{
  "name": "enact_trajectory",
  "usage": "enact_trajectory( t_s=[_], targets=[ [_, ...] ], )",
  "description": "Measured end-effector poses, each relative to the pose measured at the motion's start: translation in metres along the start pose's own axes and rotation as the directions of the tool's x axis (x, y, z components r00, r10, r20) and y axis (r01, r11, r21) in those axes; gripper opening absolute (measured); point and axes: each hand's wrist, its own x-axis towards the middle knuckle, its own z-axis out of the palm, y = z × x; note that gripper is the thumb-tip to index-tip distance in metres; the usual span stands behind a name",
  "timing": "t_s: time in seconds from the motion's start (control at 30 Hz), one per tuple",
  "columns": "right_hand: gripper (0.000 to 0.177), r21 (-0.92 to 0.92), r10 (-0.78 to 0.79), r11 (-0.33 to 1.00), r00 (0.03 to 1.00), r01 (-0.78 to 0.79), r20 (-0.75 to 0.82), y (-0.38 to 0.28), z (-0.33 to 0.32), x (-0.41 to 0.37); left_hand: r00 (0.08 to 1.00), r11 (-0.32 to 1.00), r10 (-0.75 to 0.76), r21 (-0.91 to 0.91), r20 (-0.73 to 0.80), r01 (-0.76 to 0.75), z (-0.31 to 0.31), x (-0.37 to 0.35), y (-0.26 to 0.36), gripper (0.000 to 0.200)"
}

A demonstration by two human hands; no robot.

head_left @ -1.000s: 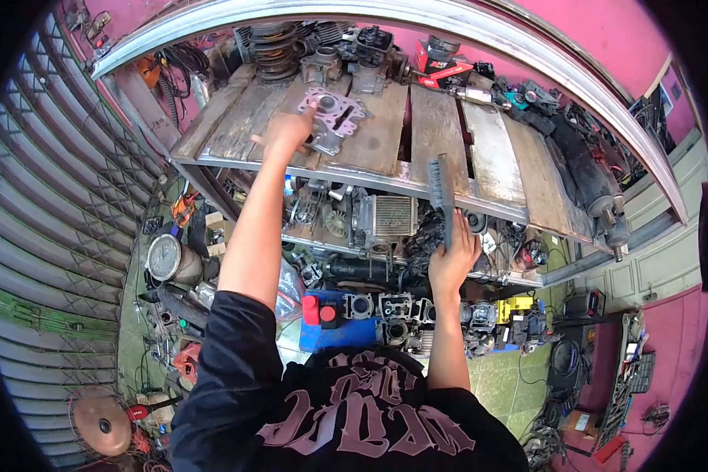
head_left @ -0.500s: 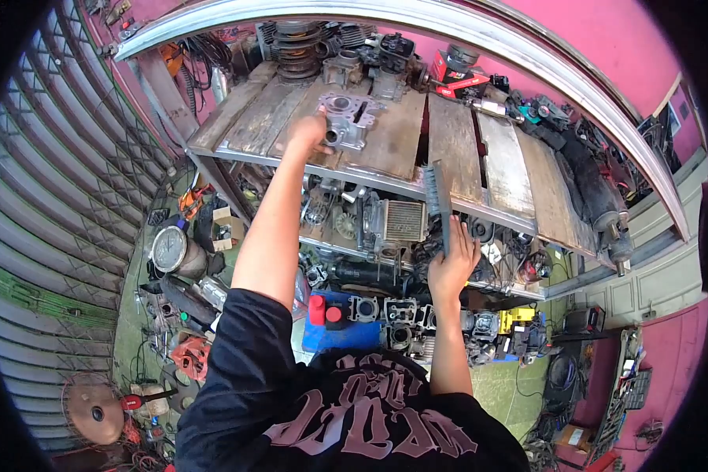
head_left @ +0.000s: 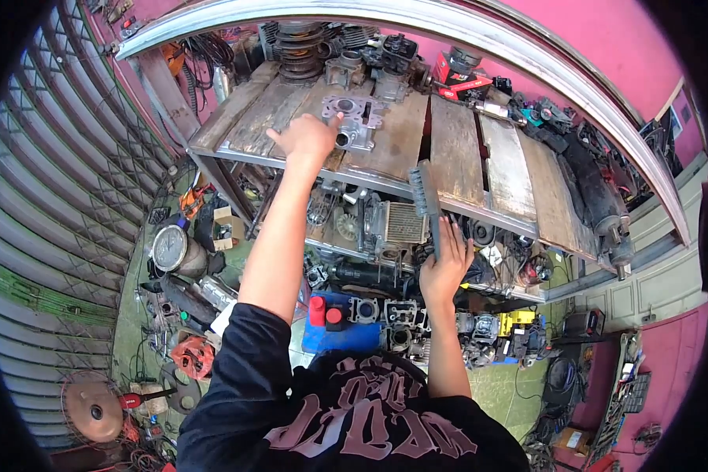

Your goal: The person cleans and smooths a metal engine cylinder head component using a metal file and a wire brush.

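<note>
A grey metal engine cylinder head (head_left: 360, 134) sits on the wooden planks of the bench, its flat, holed face up. My left hand (head_left: 307, 140) is over its left side with the fingers apart, one fingertip right at the edge of the casting. In my right hand (head_left: 446, 263) is a wire brush (head_left: 431, 203), gripped by its handle below the bench's front edge. The brush stands nearly upright, with its bristles facing left toward the cylinder head.
Stacked engine parts (head_left: 299, 51) and a red box (head_left: 458, 75) line the back of the bench. A dark exhaust muffler (head_left: 598, 189) lies at its right end. Below are a radiator (head_left: 405, 223), a blue container (head_left: 342, 330) and several engine castings. A metal frame rail (head_left: 448, 38) crosses above.
My left hand has shifted right and its fingers have spread off the left side of the cylinder head, which sits slightly further right. The brush has tilted and moved a little left.
</note>
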Motion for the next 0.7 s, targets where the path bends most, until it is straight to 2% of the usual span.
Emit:
enact_trajectory(
  t_s=[0.13, 0.2, 0.23, 0.3, 0.4, 0.43, 0.5, 0.63, 0.7],
  targets=[
    [0.084, 0.007, -0.001, 1.000, 1.000, 0.001, -0.004, 0.001, -0.004, 0.001, 1.000, 0.999, 0.008, 0.040, -0.023, -0.007, 0.005, -0.001, 0.011, 0.110],
    [0.084, 0.026, 0.004, 1.000, 1.000, -0.004, -0.006, -0.001, -0.010, 0.005, 0.997, 0.998, 0.015, -0.052, -0.082, -0.020, 0.020, -0.001, 0.016, 0.131],
    [0.083, 0.021, -0.020, 1.000, 1.000, 0.021, -0.013, -0.002, -0.013, 0.008, 0.997, 0.998, 0.015, -0.055, -0.082, -0.019, 0.029, 0.001, 0.015, 0.131],
    [0.083, 0.017, -0.047, 0.999, 0.999, 0.048, -0.019, -0.007, -0.020, 0.016, 0.996, 0.958, 0.086, -0.271, -0.025, -0.089, 0.043, -0.002, 0.013, 0.148],
    [0.081, 0.089, -0.081, 0.993, 0.997, 0.082, -0.017, -0.021, -0.030, 0.042, 0.997, 0.959, 0.079, -0.270, -0.020, -0.081, 0.049, -0.004, 0.013, 0.149],
    [0.081, 0.088, -0.138, 0.986, 0.989, 0.142, -0.052, -0.026, -0.033, 0.053, 0.993, 0.977, 0.104, -0.181, -0.053, -0.112, 0.050, -0.008, 0.012, 0.142],
    [0.076, 0.112, -0.227, 0.965, 0.968, 0.239, -0.110, -0.042, -0.040, 0.081, 0.988, 0.975, 0.120, -0.176, -0.098, -0.136, 0.059, -0.004, 0.005, 0.137],
    [0.065, 0.101, -0.339, 0.931, 0.934, 0.350, -0.111, -0.073, -0.030, 0.132, 0.972, 0.968, 0.132, -0.186, -0.195, -0.169, 0.065, -0.007, 0.003, 0.121],
    [0.061, 0.029, -0.466, 0.884, 0.885, 0.466, -0.026, -0.087, -0.017, 0.153, 0.974, 0.967, 0.118, -0.199, -0.192, -0.156, 0.064, -0.009, 0.004, 0.119]
  ],
)
